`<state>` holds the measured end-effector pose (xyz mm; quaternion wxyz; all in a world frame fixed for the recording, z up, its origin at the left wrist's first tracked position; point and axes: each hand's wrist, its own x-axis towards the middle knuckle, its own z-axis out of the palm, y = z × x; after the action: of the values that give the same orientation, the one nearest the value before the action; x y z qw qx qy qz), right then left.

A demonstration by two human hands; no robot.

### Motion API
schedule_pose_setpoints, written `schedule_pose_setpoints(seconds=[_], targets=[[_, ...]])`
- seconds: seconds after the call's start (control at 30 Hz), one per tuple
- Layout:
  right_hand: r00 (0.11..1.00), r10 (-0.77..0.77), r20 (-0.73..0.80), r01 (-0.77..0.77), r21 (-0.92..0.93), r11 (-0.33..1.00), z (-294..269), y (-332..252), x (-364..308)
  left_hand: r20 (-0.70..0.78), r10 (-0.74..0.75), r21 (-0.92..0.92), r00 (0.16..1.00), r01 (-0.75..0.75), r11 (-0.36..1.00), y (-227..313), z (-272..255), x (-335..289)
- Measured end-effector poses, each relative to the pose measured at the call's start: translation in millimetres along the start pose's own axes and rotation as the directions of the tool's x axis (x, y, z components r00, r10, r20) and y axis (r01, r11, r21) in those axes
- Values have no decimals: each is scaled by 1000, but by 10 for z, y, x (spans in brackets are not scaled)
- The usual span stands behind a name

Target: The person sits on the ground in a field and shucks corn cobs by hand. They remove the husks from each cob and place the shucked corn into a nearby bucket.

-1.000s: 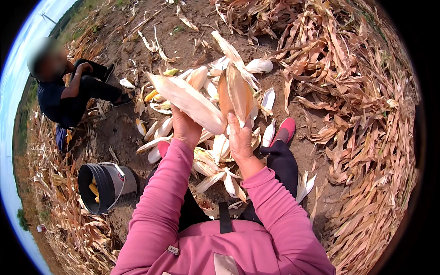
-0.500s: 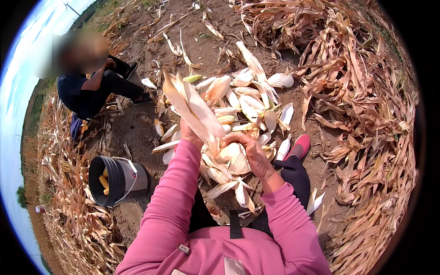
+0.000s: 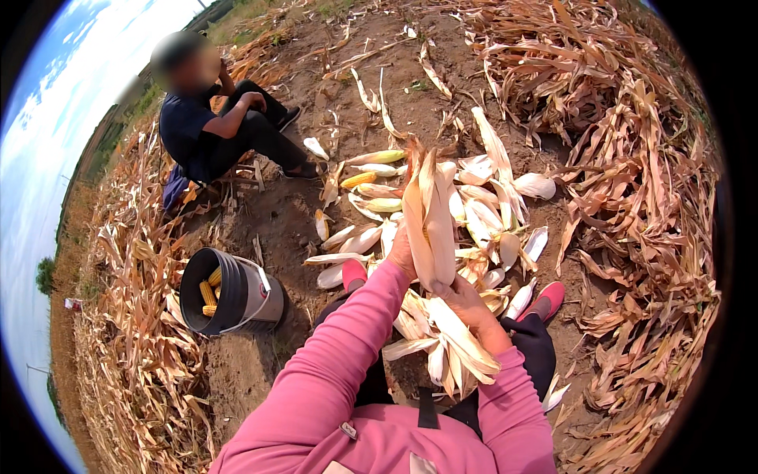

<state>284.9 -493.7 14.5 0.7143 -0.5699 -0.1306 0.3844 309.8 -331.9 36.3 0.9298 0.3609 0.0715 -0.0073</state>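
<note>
1 ear of corn (image 3: 430, 225), wrapped in pale, dry husk, is held raised over the heap of husked corn (image 3: 482, 213). Its lower left side is gripped by the left hand (image 3: 404, 253), whose fingers are largely hidden behind it. Its butt is touched by the right hand (image 3: 467, 304); whether those fingers are closed cannot be told. A light, stiff core beneath papery, slippery leaves is expected; the firm butt is judged the surest hold.

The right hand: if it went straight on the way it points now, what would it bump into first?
The right hand would first meet the lower end of the husk-covered corn ear, which it seems to be touching. Past that may come the left hand, though depth is unclear.
</note>
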Motion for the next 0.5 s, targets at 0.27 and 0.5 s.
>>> schedule_pose_setpoints(seconds=[0.27, 0.5], targets=[[996, -89, -25, 87, -60, 994, 15, 10, 42, 104, -24, -22, 994, 27, 999, -6, -117, 19], [922, -293, -253, 276, -99, 956, 37, -51, 42, -264, 0, 130, 964, 36, 991, -27, 300, -39]])
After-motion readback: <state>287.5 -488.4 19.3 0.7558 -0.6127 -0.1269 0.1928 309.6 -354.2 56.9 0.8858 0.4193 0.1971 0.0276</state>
